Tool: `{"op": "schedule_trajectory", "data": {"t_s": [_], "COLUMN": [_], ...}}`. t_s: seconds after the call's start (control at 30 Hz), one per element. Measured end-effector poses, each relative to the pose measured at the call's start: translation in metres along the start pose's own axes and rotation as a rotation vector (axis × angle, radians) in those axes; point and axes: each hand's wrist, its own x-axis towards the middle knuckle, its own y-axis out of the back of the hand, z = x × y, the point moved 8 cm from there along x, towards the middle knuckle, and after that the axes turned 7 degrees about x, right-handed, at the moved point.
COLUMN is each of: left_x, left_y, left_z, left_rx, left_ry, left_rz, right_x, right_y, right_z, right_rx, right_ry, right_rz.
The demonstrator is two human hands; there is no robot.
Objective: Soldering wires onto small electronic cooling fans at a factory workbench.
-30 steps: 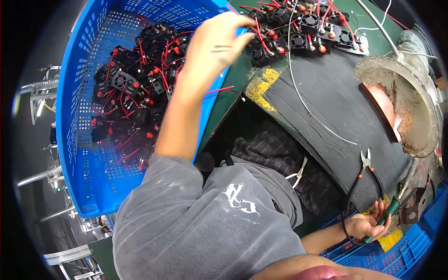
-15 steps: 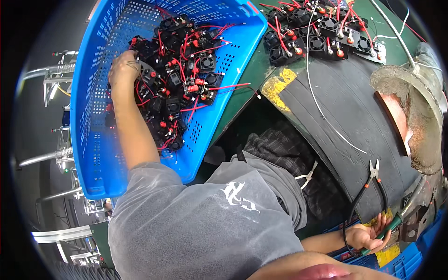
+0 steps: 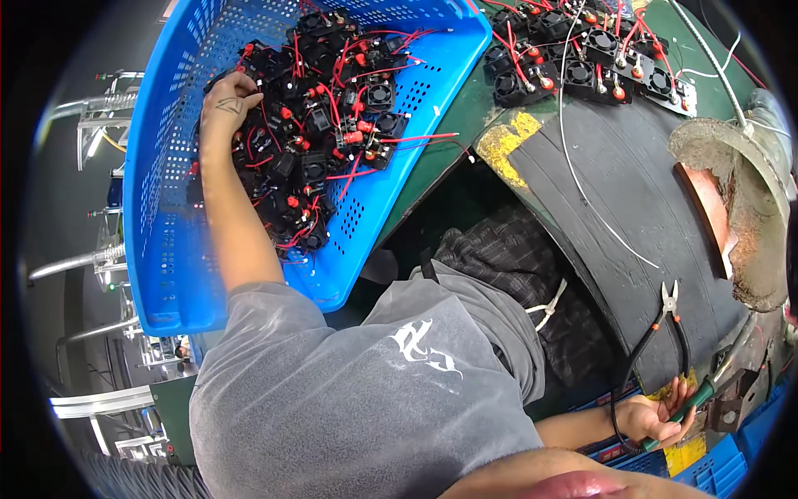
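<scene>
A big blue plastic basket at the upper left holds a heap of small black fans with red wires. My left hand reaches into the heap's left side with its fingers curled down among the fans; whether it grips one is hidden. At the lower right my right hand is closed around a green-handled tool with a black cord looping off it.
A black mat covers the bench, with cutters lying on it and a white wire across it. More black fans sit in a row at the top. A worn round fixture stands right; a blue crate sits below.
My left hand has left the row of fans at the top, swung left into the basket, and then shifted a little within the heap. The right hand keeps its grip on the tool.
</scene>
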Motion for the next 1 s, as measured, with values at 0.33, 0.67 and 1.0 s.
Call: {"op": "schedule_trajectory", "data": {"t_s": [0.33,0.67,1.0], "left_x": [-0.022,-0.099,-0.204], "left_y": [0.046,0.099,0.075], "left_z": [0.033,0.14,0.285], "left_rx": [-0.702,-0.592,-0.907], "left_ry": [-0.026,-0.398,-1.032], "left_rz": [0.294,0.926,0.953], "right_x": [0.0,-0.003,-0.002], "right_y": [0.004,0.009,0.018], "right_z": [0.001,0.003,0.012], "right_rx": [0.033,0.048,0.084], "right_ry": [0.034,-0.093,-0.181], "right_rz": [0.021,0.048,0.08]}}
